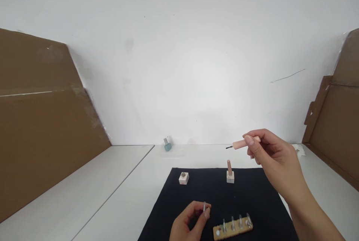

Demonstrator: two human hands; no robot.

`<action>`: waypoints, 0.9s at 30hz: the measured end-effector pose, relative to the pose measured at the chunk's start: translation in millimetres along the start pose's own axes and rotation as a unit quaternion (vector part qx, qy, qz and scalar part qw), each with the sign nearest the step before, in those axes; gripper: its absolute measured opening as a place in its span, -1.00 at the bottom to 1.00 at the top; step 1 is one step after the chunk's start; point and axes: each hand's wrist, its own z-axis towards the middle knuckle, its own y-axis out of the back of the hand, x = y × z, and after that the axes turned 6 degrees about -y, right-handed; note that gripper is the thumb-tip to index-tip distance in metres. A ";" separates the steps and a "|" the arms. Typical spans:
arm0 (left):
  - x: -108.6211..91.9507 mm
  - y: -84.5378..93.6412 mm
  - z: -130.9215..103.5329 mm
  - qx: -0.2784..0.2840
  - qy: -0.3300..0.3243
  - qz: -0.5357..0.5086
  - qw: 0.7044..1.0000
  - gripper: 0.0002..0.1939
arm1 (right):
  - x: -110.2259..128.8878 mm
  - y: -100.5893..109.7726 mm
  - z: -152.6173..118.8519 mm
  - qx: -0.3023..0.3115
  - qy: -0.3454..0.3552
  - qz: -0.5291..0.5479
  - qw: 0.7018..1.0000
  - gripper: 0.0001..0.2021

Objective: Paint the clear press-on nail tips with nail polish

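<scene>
My right hand [269, 155], raised at the right, pinches the pink cap of a nail polish brush [239, 144]; its dark bristles point left. Low in the middle, my left hand [190, 220] is closed on a small clear nail tip [204, 206] held upright between thumb and fingers. Just right of that hand lies a tan display stand [232, 229] with several clear nail tips standing on it. A square polish bottle without its cap [183, 178] sits at the back left of the black mat [207, 192]. Another bottle with a tall pink cap [230, 173] stands farther right.
A teal polish bottle [167, 145] leans tilted near the wall on the white table [117, 181]. Cardboard panels rise at the left [42, 121] and right [336, 114]. White crumpled tissue [298, 150] lies behind my right hand.
</scene>
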 end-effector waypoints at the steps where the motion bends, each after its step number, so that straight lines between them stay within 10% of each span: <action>1: -8.5 4.1 4.3 -0.027 -0.008 -0.022 0.999 -0.65 | 0.0 -0.2 0.5 -0.003 -0.002 0.008 1.000 -0.72; 9: -89.0 11.4 57.5 -0.033 -0.158 -0.133 0.978 -0.92 | -2.4 -1.6 6.3 -0.037 -0.029 0.041 0.998 -0.63; 18: -55.7 12.5 50.4 -0.066 -0.098 -0.178 0.977 -0.81 | -10.8 -23.4 4.7 0.172 -0.045 -0.040 0.983 -0.50; 27: -50.2 14.0 46.3 -0.067 -0.132 -0.167 0.975 -0.81 | -18.6 -43.4 -9.6 0.197 -0.023 -0.080 0.977 -0.54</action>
